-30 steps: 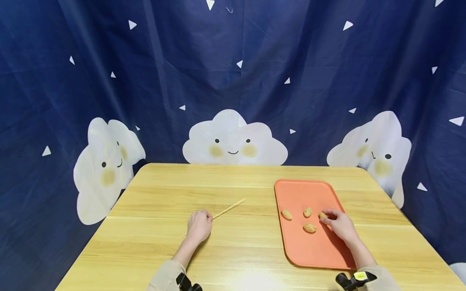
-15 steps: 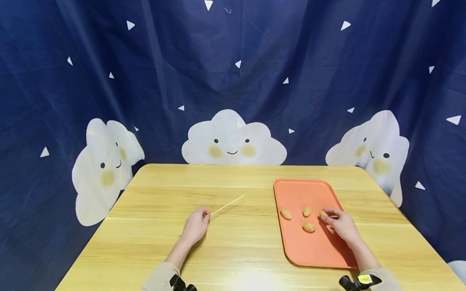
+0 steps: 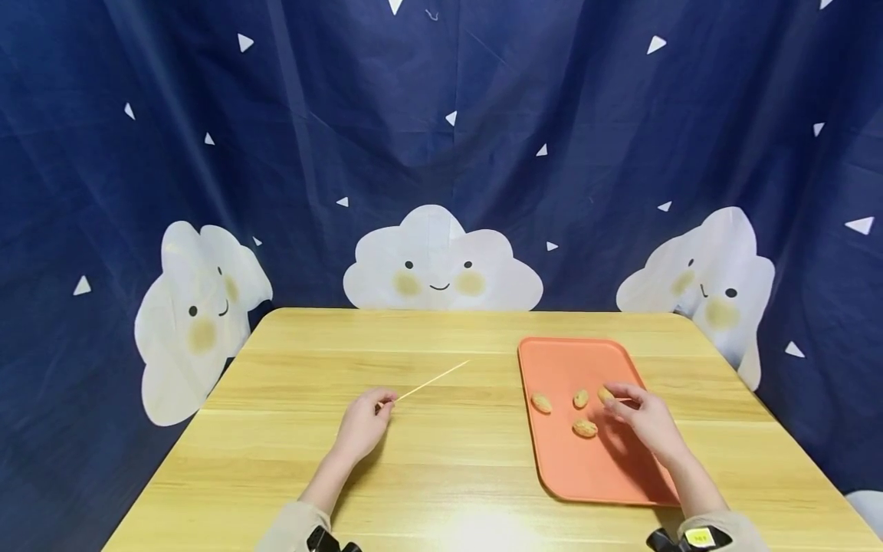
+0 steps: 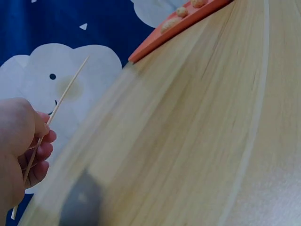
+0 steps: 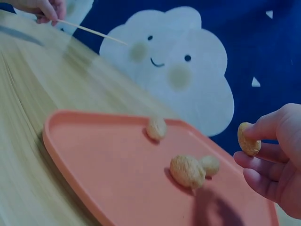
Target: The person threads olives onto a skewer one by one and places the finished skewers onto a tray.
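My left hand (image 3: pixel 363 422) pinches a thin bamboo skewer (image 3: pixel 434 379) above the table's left half. In the left wrist view the skewer (image 4: pixel 70 86) slants upward, its far tip bare. Over the orange tray (image 3: pixel 576 479) on the right, my right hand (image 3: pixel 647 420) holds a golden-brown oval fried ball (image 5: pixel 248 140) between thumb and fingers, lifted off the tray. Three similar fried balls lie on the tray: one by the left edge (image 3: pixel 541 402), a smaller one (image 3: pixel 581 398) in the middle, and a larger one (image 3: pixel 585 428) nearer me.
The light wooden table (image 3: pixel 310 337) bears the tray on its right side. Behind it hangs a dark blue curtain (image 3: pixel 441 153) with white clouds and triangles.
The left hand has lifted the skewer off the table, moving slightly left while the skewer's tip points up. The right hand has raised the fried ball from the tray.
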`<state>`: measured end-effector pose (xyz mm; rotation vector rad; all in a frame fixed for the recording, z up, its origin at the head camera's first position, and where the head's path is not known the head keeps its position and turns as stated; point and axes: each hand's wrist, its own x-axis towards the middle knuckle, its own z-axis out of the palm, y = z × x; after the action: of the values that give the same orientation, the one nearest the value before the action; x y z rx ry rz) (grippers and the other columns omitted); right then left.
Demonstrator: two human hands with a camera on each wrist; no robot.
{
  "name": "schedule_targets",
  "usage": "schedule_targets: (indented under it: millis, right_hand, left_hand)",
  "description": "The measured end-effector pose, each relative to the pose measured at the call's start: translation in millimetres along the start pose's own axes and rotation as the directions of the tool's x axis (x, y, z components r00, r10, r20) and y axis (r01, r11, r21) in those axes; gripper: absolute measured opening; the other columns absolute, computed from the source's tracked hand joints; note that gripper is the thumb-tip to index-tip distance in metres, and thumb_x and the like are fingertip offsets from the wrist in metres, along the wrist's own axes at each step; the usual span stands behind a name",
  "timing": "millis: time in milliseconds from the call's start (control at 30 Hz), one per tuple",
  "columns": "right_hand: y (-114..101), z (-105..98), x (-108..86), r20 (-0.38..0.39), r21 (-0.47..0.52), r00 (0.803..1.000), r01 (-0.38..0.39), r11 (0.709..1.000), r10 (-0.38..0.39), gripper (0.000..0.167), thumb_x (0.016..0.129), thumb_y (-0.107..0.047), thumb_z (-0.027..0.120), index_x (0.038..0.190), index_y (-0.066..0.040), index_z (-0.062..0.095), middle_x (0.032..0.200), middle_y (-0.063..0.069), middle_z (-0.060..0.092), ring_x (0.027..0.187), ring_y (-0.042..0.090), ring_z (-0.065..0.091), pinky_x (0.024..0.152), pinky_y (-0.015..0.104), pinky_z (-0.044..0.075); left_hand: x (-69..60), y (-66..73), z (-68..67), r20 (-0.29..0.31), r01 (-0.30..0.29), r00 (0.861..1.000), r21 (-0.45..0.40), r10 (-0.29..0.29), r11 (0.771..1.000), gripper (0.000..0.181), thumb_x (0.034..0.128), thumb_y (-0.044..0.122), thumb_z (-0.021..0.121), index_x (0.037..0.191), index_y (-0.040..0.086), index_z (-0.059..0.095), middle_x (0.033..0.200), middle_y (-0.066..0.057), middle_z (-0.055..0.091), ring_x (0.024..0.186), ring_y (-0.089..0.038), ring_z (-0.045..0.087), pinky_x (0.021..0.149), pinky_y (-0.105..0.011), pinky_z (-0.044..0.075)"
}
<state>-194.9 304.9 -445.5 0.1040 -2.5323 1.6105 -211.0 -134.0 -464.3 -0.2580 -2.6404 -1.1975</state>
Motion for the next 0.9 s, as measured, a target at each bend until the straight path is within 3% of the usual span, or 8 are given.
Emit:
schedule_targets:
  millis: [233, 333, 533, 700, 900]
  right_hand:
    - [-21, 6, -4.1, 0.002, -0.027, 0.997, 0.077, 0.997, -0.077, 0.036, 0.093, -0.013, 0.057, 0.12, 0.011, 0.053, 0.102, 0.021, 0.062, 0.08, 0.003, 0.06, 0.069, 0.031, 0.052]
    - [-28, 8, -5.5, 0.017, 0.003, 0.997, 0.082, 0.997, -0.082, 0.036, 0.093, -0.014, 0.057, 0.12, 0.009, 0.053, 0.1, 0.018, 0.063, 0.081, 0.007, 0.061, 0.069, 0.03, 0.052]
    - [-42, 15, -6.3, 0.058, 0.077, 0.993, 0.098, 0.992, -0.102, 0.034, 0.093, -0.015, 0.057, 0.117, 0.009, 0.054, 0.094, 0.014, 0.065, 0.082, 0.015, 0.065, 0.069, 0.031, 0.053]
    - [-51, 23, -6.7, 0.101, 0.177, 0.986, 0.116, 0.977, -0.135, 0.034, 0.093, -0.01, 0.056, 0.117, 0.014, 0.05, 0.092, 0.011, 0.065, 0.08, 0.014, 0.065, 0.072, 0.034, 0.053]
    - [-62, 34, -9.2, 0.127, 0.184, 0.981, 0.119, 0.976, -0.143, 0.035, 0.089, -0.005, 0.061, 0.117, 0.012, 0.052, 0.093, 0.008, 0.066, 0.08, 0.015, 0.064, 0.069, 0.027, 0.052]
  left_hand:
    - [-3.1, 10.5, -3.7, 0.002, -0.063, 0.998, -0.009, 0.063, 0.998, 0.016, 0.0842, -0.001, 0.062, 0.095, 0.007, 0.07, 0.089, -0.003, 0.065, 0.076, -0.014, 0.056, 0.066, -0.029, 0.047]
    - [-4.7, 18.5, -4.9, 0.011, -0.098, 0.995, -0.012, 0.098, 0.995, 0.015, 0.0843, 0.0, 0.063, 0.095, 0.007, 0.071, 0.09, -0.003, 0.066, 0.077, -0.013, 0.056, 0.066, -0.028, 0.047]
    - [-7.9, 33.4, -6.6, 0.04, -0.112, 0.993, -0.023, 0.113, 0.993, 0.015, 0.0843, 0.001, 0.063, 0.094, 0.007, 0.071, 0.089, -0.001, 0.066, 0.076, -0.011, 0.055, 0.065, -0.026, 0.046]
    - [-10.5, 41.1, -8.3, 0.065, -0.138, 0.988, -0.033, 0.14, 0.99, 0.014, 0.0844, 0.001, 0.063, 0.093, 0.009, 0.071, 0.088, 0.002, 0.065, 0.076, -0.01, 0.055, 0.065, -0.026, 0.047]
    - [-12.2, 48.1, -10.1, 0.097, -0.169, 0.98, -0.038, 0.172, 0.985, 0.013, 0.0857, 0.004, 0.063, 0.094, 0.01, 0.071, 0.086, 0.001, 0.064, 0.075, -0.009, 0.055, 0.065, -0.026, 0.047]
